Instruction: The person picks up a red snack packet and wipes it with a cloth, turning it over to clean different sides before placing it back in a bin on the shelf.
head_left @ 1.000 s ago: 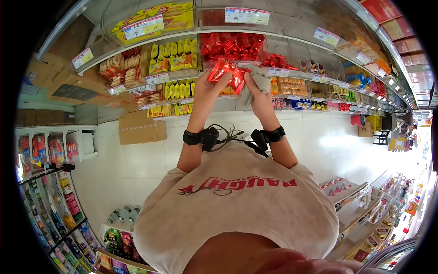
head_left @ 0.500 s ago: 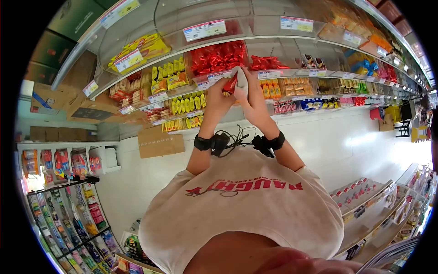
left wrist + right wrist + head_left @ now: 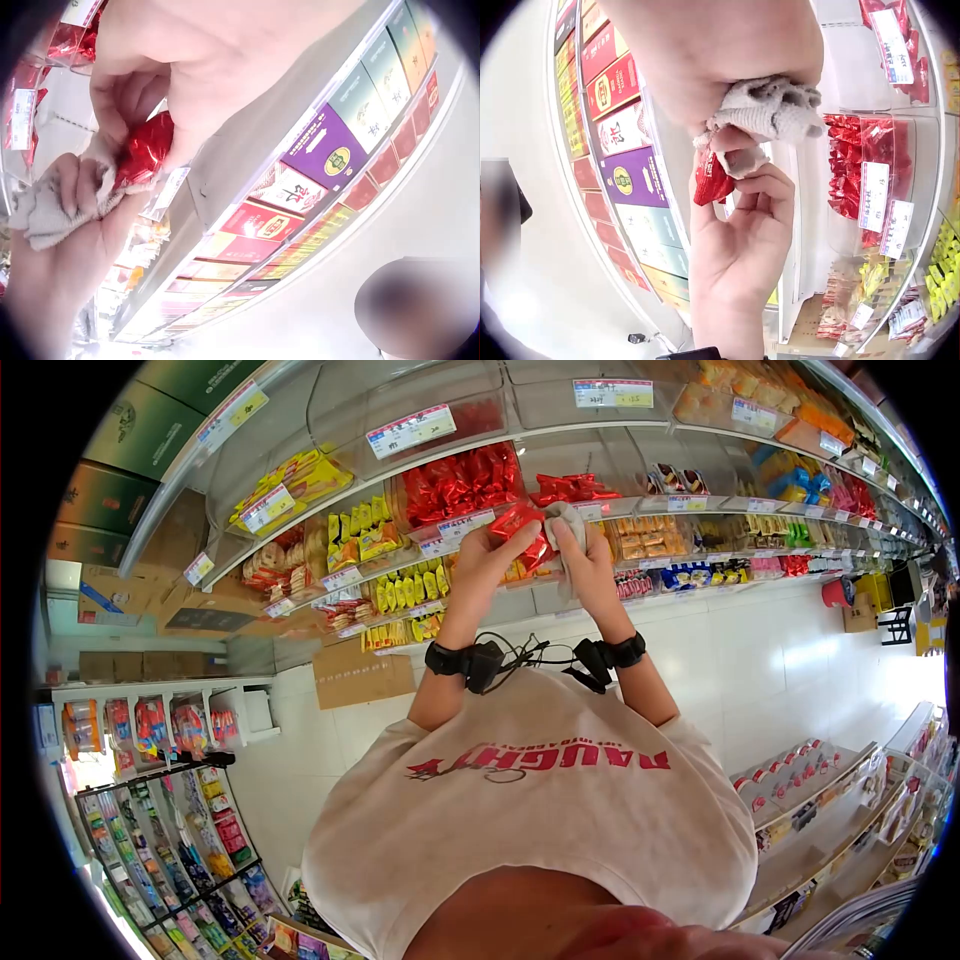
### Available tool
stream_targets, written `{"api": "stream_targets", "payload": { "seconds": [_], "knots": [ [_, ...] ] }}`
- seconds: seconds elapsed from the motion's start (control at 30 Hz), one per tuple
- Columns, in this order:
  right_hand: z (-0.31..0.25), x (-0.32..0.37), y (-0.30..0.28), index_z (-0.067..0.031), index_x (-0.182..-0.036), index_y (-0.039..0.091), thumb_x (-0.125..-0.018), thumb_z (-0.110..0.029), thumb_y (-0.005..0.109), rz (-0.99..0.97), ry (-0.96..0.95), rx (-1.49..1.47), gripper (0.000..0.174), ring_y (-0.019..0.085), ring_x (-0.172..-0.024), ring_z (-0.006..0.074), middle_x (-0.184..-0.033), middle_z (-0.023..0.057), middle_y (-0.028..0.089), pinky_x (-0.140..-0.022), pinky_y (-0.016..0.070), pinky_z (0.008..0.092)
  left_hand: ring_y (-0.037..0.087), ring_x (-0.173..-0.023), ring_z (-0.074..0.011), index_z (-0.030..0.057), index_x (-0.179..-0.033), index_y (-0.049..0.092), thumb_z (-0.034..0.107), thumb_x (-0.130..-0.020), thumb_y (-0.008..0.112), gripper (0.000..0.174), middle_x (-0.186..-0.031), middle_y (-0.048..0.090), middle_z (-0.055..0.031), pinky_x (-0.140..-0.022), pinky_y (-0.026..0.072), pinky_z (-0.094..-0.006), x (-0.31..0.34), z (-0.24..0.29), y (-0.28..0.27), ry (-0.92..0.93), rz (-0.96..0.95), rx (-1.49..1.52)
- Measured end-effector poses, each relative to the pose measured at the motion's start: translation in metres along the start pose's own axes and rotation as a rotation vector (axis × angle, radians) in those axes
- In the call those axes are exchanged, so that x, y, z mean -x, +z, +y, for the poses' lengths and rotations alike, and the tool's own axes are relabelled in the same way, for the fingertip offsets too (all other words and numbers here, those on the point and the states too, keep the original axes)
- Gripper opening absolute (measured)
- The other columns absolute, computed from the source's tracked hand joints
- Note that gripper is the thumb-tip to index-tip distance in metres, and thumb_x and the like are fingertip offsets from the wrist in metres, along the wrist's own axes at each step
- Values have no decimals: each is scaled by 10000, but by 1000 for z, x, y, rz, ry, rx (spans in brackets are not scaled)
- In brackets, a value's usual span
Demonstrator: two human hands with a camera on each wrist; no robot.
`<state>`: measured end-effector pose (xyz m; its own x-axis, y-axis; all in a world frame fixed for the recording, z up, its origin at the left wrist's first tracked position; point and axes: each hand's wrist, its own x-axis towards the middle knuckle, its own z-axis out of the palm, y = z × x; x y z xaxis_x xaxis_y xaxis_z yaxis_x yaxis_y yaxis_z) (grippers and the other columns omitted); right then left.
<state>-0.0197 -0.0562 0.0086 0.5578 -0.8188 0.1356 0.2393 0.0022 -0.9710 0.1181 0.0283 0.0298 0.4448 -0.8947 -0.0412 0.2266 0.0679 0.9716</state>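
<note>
In the head view, my left hand (image 3: 478,568) grips a shiny red-wrapped snack packet (image 3: 520,536) between thumb and fingers. Just beside it, my right hand (image 3: 594,570) holds a grey-white cloth (image 3: 567,522) bunched against the packet's right end. The left wrist view shows the packet (image 3: 148,147) pinched at its upper side, with the cloth (image 3: 52,214) wrapped about the right fingers. From the right wrist, ribbed folds of cloth (image 3: 772,112) hide part of the packet (image 3: 712,180). Both hands are in front of the shelf bins.
A bin of similar red packets (image 3: 462,482) is behind the hands, with yellow snack packs (image 3: 368,528) to its left. Price tags (image 3: 410,430) line the shelf edges. A cardboard box (image 3: 362,672) sits on the floor. Boxed goods (image 3: 634,180) stand along another shelf.
The hands came together with the cloth over the packet, then moved slightly apart, showing more of the packet. The head view has shifted, bringing green boxes in at the upper left.
</note>
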Motion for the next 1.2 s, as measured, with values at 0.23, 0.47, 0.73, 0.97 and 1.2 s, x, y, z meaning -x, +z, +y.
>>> {"api": "stream_targets", "payload": {
  "seconds": [0.23, 0.47, 0.73, 0.97, 1.2],
  "knots": [
    [6, -1, -20, 8, -1205, 643, -1025, -288, 624, 93, 206, -137, 347, 551, -921, 69, -1028, -1, 640, -822, 460, 236, 672, -905, -98, -51, -1123, 665, 146, -842, 836, 384, -1032, 717, -78, -788, 544, -256, -10, 0, 9, 231, -50, -273],
    [-2, 1, -40, 14, -1202, 652, -976, -252, 694, 63, 4, -73, 352, 554, -924, 69, -1025, 0, 646, -822, 459, 231, 671, -908, -116, -27, -1271, 557, 137, -818, 854, 566, -1050, 685, -88, -783, 550, -265, -12, 0, 24, 244, -78, -319],
    [-35, 19, -33, 27, -1232, 639, -970, -174, 681, 316, -232, 156, 333, 573, -901, 77, -981, 36, 671, -796, 492, 258, 661, -953, -139, 2, -1313, 507, 72, -838, 829, 579, -1085, 679, -95, -813, 541, -276, -16, -7, 62, 471, 90, -292],
    [-40, 33, -32, 24, -1356, 581, -966, -136, 629, 274, -513, 423, 424, 564, -1292, 325, -1351, 222, 607, -1083, 420, 390, 654, -957, -123, -31, -1252, 624, 74, -946, 714, 336, -1149, 680, -85, -804, 534, -254, -17, -14, 77, 437, -21, -225],
    [-49, 32, -38, 1, -1402, 551, -898, -109, 605, 102, -642, 588, 519, 410, -1425, 405, -1491, 236, 467, -1172, 322, 473, 598, -949, -87, -42, -1250, 624, 169, -1049, 582, 294, -1163, 625, -54, -784, 501, -229, -8, -19, 73, 365, -143, -132]
  ]
}}
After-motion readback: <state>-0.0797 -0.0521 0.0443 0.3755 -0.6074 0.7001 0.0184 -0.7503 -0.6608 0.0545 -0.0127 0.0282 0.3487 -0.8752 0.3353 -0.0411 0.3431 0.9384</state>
